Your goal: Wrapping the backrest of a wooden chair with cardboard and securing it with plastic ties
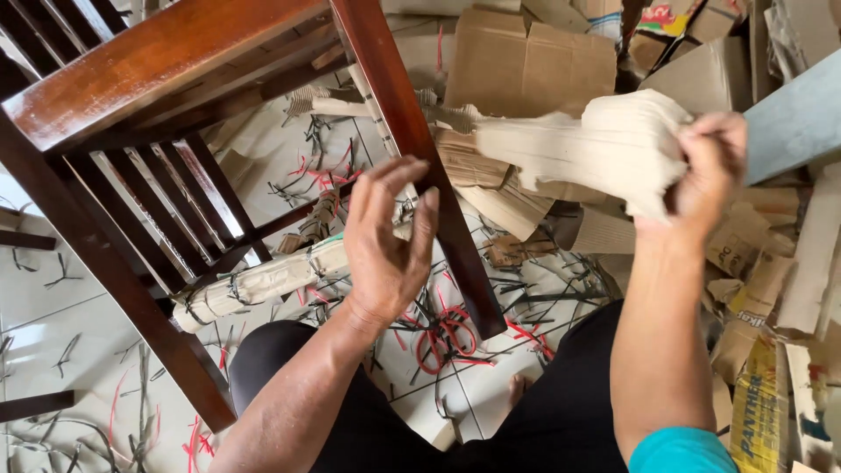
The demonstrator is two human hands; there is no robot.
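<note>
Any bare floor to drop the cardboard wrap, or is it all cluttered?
Barest patch: white tile floor at far left, outside the dark wooden chair leg, with only scattered cut ties. Tiles between the knees hold red-handled scissors and tie scraps. Right side is crowded with piled cardboard. Right hand grips the cardboard wrap; left hand is open.

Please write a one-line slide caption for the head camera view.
Right hand grips crumpled beige cardboard wrapping; left hand touches dark red-brown wooden chair leg.
</note>
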